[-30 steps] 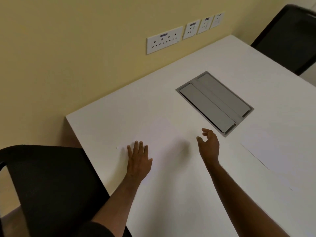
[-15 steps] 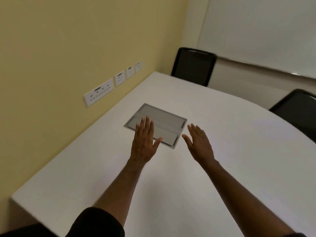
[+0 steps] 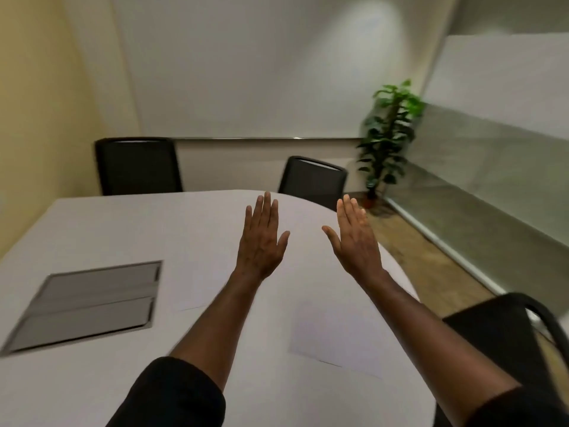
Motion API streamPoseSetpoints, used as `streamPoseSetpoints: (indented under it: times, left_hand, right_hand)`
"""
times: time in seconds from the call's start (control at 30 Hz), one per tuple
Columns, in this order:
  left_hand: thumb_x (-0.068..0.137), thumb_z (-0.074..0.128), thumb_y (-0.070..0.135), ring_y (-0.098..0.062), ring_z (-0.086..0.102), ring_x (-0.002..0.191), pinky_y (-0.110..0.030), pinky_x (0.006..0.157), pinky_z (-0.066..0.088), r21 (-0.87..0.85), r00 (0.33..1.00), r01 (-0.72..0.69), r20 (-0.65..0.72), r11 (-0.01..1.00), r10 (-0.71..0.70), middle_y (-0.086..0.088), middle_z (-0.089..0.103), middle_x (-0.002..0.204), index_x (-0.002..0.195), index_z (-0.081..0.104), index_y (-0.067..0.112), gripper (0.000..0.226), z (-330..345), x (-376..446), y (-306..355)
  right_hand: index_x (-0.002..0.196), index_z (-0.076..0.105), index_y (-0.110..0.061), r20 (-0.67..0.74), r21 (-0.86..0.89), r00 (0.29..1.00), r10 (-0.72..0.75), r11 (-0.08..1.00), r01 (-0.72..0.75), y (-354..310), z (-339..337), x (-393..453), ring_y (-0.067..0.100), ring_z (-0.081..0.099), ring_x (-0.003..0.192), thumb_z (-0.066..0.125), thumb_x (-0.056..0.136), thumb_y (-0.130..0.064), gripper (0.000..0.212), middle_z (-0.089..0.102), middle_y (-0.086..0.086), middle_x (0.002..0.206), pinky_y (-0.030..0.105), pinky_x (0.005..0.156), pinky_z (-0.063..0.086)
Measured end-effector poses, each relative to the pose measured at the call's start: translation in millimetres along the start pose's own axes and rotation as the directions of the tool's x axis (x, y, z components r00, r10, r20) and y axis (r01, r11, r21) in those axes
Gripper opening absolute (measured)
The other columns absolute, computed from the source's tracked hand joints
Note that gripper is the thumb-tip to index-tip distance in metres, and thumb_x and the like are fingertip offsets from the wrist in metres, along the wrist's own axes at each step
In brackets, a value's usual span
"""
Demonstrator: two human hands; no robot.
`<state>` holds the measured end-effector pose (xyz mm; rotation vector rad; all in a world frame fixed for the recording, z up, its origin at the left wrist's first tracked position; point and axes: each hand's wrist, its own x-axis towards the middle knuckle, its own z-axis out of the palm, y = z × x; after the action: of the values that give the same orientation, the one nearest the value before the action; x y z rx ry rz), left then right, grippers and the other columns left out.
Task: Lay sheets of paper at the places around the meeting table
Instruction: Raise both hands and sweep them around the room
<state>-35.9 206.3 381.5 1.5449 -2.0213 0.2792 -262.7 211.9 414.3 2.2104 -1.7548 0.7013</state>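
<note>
The worktop (image 3: 101,229) was seen as a smooth, matt white surface with a rounded far edge. Two sheets of paper lay flat on it, thin and white, so close in tone to the surface that only faint edges and slight shadows marked them. One sheet (image 3: 201,285) lay just right of a rectangular grey hatch (image 3: 89,303), partly covered by the left forearm. The other sheet (image 3: 335,337) lay near the right-hand edge of the worktop, between the two forearms, in front of a black chair (image 3: 523,340) with a curved frame.

The left hand (image 3: 261,241) and the right hand (image 3: 354,241) were held above the worktop, side by side and apart, fingers straight and close together, thumbs spread. Both were fully open and nothing was held in either. Whether they touched the surface could not be told. Dark sleeves were seen at the upper arms.

The hatch was set flush into the worktop, its two flat panels divided by a seam. Two more black chairs, one (image 3: 138,166) at the far left and one (image 3: 312,178) at the far curve, were drawn up to the worktop. A leafy green potted plant (image 3: 388,134) stood on the wood-toned floor in the corner, beside a frosted glass partition (image 3: 492,167). A plain pale wall was seen behind.
</note>
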Motion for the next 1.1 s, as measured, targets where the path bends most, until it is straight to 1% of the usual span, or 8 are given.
streamPoseSetpoints:
  times: [0.2,0.43,0.5,0.6,0.7,0.87,1.0,1.1]
  left_hand:
    - [0.100,0.024,0.041,-0.032,0.001,0.155,-0.053,0.125,0.011,-0.034,0.985,-0.173,0.011,0.984,0.173,-0.020,0.004,0.166,0.157,0.014,0.002,0.070,35,50,168]
    - [0.102,0.017,0.045,-0.030,-0.006,0.155,-0.052,0.126,0.003,-0.016,0.965,-0.262,0.026,0.965,0.263,-0.018,-0.004,0.167,0.158,0.004,0.005,0.070,75,67,362]
    - [0.103,0.018,0.045,-0.030,-0.007,0.155,-0.051,0.126,0.003,-0.009,0.963,-0.270,0.017,0.963,0.270,-0.017,-0.005,0.167,0.158,0.002,0.005,0.070,84,72,413]
    - [0.103,0.019,0.044,-0.029,-0.008,0.155,-0.052,0.126,0.004,-0.011,0.961,-0.274,0.015,0.962,0.275,-0.018,-0.006,0.167,0.158,0.002,0.005,0.070,92,81,481]
    - [0.103,0.023,0.042,-0.029,-0.009,0.155,-0.052,0.126,0.005,-0.027,0.962,-0.271,0.006,0.962,0.271,-0.018,-0.008,0.167,0.158,0.000,0.004,0.070,96,96,523]
    - [0.104,0.026,0.041,-0.028,-0.011,0.154,-0.048,0.127,0.004,-0.101,0.960,-0.278,0.007,0.955,0.280,-0.018,-0.012,0.166,0.157,-0.005,0.004,0.071,115,130,595]
    - [0.104,0.025,0.038,-0.028,-0.012,0.154,-0.048,0.127,0.004,-0.125,0.965,-0.255,0.025,0.959,0.260,-0.018,-0.014,0.165,0.156,-0.008,0.004,0.071,148,160,630]
    - [0.104,0.024,0.037,-0.028,-0.014,0.154,-0.047,0.127,0.002,-0.115,0.964,-0.259,0.034,0.959,0.264,-0.017,-0.015,0.165,0.156,-0.008,0.005,0.069,184,186,648]
  right_hand:
    - [0.157,0.018,-0.003,-0.059,-0.125,0.982,0.180,0.975,-0.186,161,-76,-55,0.027,0.011,0.155,0.031,0.103,-0.050,0.073,0.015,0.015,0.166,0.042,0.127,0.010]
    - [0.158,0.011,-0.008,-0.131,-0.122,0.954,0.269,0.951,-0.285,335,-146,-132,0.023,0.007,0.155,0.013,0.099,-0.061,0.079,0.009,0.012,0.167,0.039,0.127,0.006]
    - [0.158,0.012,-0.008,-0.133,-0.133,0.952,0.276,0.947,-0.293,384,-168,-151,0.023,0.008,0.155,0.014,0.099,-0.060,0.079,0.011,0.012,0.167,0.040,0.127,0.008]
    - [0.157,0.015,-0.006,-0.151,-0.172,0.946,0.286,0.935,-0.310,447,-196,-172,0.025,0.010,0.155,0.025,0.102,-0.056,0.076,0.014,0.013,0.166,0.040,0.127,0.008]
    - [0.158,0.013,-0.007,-0.146,-0.182,0.947,0.286,0.933,-0.310,487,-213,-181,0.024,0.008,0.155,0.032,0.103,-0.053,0.075,0.013,0.013,0.167,0.039,0.127,0.006]
    - [0.158,0.013,-0.006,-0.185,-0.185,0.941,0.283,0.930,-0.316,561,-233,-176,0.023,0.006,0.156,0.030,0.104,-0.047,0.070,0.011,0.012,0.167,0.037,0.126,0.002]
    - [0.158,0.014,-0.004,-0.243,-0.141,0.925,0.292,0.933,-0.332,607,-228,-154,0.024,0.007,0.155,0.030,0.105,-0.043,0.067,0.012,0.013,0.167,0.040,0.127,0.006]
    - [0.158,0.014,-0.005,-0.237,-0.142,0.936,0.261,0.943,-0.300,645,-213,-127,0.023,0.005,0.156,0.029,0.105,-0.043,0.067,0.010,0.013,0.167,0.040,0.127,0.006]
